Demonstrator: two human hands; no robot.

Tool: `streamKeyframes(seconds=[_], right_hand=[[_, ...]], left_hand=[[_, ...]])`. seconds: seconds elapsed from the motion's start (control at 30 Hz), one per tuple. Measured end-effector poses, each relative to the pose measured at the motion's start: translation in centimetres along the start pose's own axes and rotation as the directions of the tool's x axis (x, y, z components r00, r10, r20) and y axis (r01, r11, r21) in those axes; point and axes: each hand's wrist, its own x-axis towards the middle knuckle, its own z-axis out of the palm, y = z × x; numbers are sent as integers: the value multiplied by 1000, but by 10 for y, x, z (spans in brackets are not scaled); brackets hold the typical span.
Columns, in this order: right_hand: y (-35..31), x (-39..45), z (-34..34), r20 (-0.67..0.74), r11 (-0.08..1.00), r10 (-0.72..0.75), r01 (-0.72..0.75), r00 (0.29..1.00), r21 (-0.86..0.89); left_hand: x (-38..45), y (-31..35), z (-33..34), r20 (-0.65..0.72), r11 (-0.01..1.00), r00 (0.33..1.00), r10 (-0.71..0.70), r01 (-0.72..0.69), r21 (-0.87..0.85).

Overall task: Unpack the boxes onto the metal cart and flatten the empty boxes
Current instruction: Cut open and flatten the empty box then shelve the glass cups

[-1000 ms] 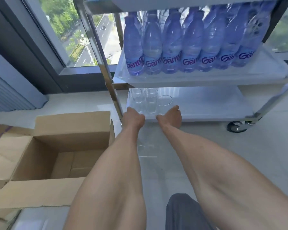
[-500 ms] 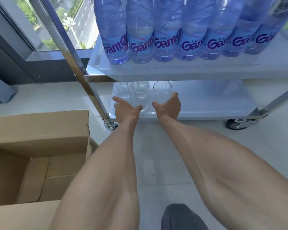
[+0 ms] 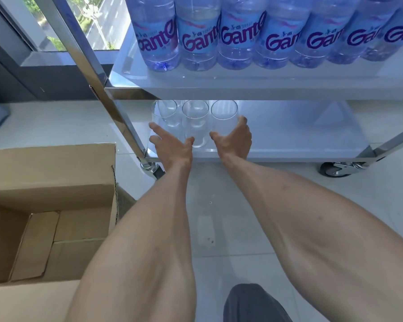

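Several clear glasses (image 3: 197,117) stand in a cluster at the left end of the metal cart's lower shelf (image 3: 289,135). My left hand (image 3: 170,145) hovers just in front of the left glasses with its fingers spread, holding nothing. My right hand (image 3: 234,138) is cupped loosely beside the rightmost glass (image 3: 223,115), thumb and fingers apart. Shrink-wrapped blue water bottles (image 3: 240,36) fill the cart's upper shelf. An open cardboard box (image 3: 51,173) sits on the floor at the left; the part of its inside that shows is empty.
The cart's slanted chrome post (image 3: 98,73) rises between the box and the shelves. A caster wheel (image 3: 335,169) sits at the cart's right corner. A window (image 3: 63,22) and dark sill lie behind. Pale tiled floor (image 3: 219,217) lies below my arms.
Both hands were closed at the shelf's edge one second ago; they have opened beside the glasses. My head has moved closer and lower, so the cart looks larger.
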Motion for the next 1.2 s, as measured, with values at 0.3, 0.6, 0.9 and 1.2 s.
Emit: streamKeyframes(seconds=[0.3,0.6,0.9,1.2], right_hand=[[4,3,-1,-1,1000,-4,4,1000,-20],[8,3,7,24,1000,-15,15,1000,-22],[25,-14,17,84,968,91,-69,992,-240],[-25,-71,-2,317,913,206,-65,926,-403]], left_hand=[[3,-6,-2,7,1000,1000,30,-30,-9],[5,-5,2,-27,999,999,26,-26,-20],[-1,-15,-11,-4,998,1000,19,-19,58],[-8,-19,-117,59,933,979,196,-204,296]])
